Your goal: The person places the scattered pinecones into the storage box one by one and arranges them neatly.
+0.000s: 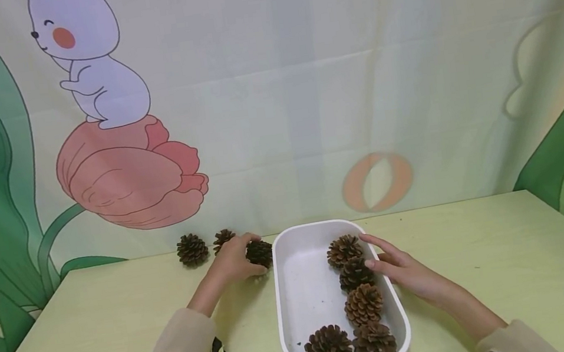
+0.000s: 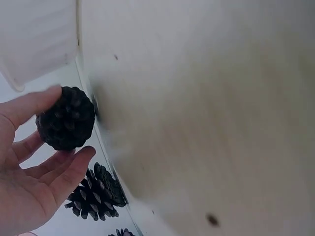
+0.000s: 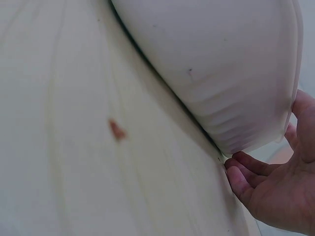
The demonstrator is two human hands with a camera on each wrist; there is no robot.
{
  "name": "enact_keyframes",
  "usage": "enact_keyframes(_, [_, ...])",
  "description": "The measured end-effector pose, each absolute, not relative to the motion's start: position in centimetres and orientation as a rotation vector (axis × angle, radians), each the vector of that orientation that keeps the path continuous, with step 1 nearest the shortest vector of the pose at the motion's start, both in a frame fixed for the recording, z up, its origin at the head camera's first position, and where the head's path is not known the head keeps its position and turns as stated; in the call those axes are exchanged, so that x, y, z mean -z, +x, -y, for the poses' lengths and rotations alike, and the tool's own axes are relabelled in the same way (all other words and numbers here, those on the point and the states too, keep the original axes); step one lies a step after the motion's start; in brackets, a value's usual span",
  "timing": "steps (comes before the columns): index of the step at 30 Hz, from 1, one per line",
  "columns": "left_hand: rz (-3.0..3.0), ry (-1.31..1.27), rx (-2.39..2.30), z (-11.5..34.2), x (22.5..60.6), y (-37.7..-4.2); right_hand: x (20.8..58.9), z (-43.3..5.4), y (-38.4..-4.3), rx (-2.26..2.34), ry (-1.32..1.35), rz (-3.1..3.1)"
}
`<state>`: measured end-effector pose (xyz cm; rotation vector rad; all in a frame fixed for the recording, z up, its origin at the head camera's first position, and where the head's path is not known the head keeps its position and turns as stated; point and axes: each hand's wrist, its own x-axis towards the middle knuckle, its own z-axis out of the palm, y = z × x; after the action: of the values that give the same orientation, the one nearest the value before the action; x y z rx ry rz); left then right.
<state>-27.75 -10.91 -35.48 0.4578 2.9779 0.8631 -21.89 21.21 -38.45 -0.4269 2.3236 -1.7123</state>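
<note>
Held pine cone [image 1: 260, 254]: just left of white tray [image 1: 308, 291]; likely light, stiff, brittle-scaled; best taken round its girth
Left hand [image 1: 234, 259]: pinching that cone
Right hand [image 1: 405, 268]: gripping tray's right rim
Tray cones [image 1: 364, 304]: 5

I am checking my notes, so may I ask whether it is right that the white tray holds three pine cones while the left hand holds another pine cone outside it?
Not quite: the white tray holds five pine cones, not three, as the head view shows. The left hand does hold another pine cone outside it.
</note>
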Motion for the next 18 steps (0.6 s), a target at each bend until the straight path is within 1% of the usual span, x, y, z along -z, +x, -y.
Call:
enact_keyframes(5, [-2.989,0.466,-0.874,11.4,35.5,-27.3,38.4,-21.3,-21.9,1.709,-0.464,-2.326])
enact_keyframes(18, [-2.929,0.47,-0.93,13.1,34.6,-26.6,38.4,-21.2,-21.9,1.707,-0.464,-2.329])
